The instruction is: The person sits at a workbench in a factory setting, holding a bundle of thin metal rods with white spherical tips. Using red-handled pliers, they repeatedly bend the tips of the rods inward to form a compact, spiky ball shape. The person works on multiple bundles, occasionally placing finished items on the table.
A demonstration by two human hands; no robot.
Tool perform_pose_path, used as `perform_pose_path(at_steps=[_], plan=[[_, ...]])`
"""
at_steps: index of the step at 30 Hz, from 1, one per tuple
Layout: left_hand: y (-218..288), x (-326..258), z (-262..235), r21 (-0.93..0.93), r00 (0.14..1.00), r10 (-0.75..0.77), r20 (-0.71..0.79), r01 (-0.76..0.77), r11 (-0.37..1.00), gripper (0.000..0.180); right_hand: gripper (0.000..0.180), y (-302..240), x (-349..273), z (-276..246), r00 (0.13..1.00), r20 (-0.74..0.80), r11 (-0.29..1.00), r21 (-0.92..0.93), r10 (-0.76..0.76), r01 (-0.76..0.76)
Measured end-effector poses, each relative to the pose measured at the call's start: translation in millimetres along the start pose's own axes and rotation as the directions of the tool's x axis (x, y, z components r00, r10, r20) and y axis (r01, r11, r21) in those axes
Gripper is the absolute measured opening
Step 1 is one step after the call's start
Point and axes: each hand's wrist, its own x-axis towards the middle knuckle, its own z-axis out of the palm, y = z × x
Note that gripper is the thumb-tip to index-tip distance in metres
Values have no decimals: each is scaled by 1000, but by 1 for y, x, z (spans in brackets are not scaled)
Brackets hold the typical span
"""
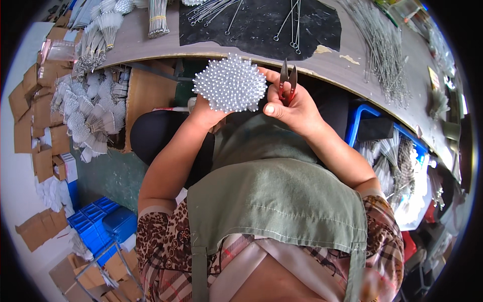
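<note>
My left hand [207,111] is closed round a bundle of thin rods [230,84] from below. Its pale, round tips face up and fan out into a wide head that hides most of the fingers. Close to its right side, my right hand [297,109] holds a pair of snips [288,84] with red handles. The dark blades point away from me and stand slightly apart. My right index finger reaches toward the bundle's edge; I cannot tell whether it touches. Both hands are just in front of the table edge, above my green apron [276,196].
On the table [136,48], loose looped wires [297,30] lie on a black mat [251,38]. More wires [385,55] are heaped at right. Bundles fill a cardboard box [132,108] at left and a blue crate [358,118] at right. Blue crates [95,219] stand on the floor.
</note>
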Motion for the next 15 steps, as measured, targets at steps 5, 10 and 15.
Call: perform_pose_path(at_steps=[5, 10, 15], plan=[[-10, -2, -6, -42, 999, -35, 26, 36, 998, 42, 75, -5, -2, 2, 999, 23, 998, -54, 22, -21], [-3, -4, -6, 67, 999, 2, 52, -6, 998, 41, 61, -8, -6, -13, 996, 46, 967, -242, -72, 81], [-13, -10, -16, 315, 977, 215, -2, -204, 927, 49, 40, -50, -19, -32, 997, -5, 775, -629, 72, -59]])
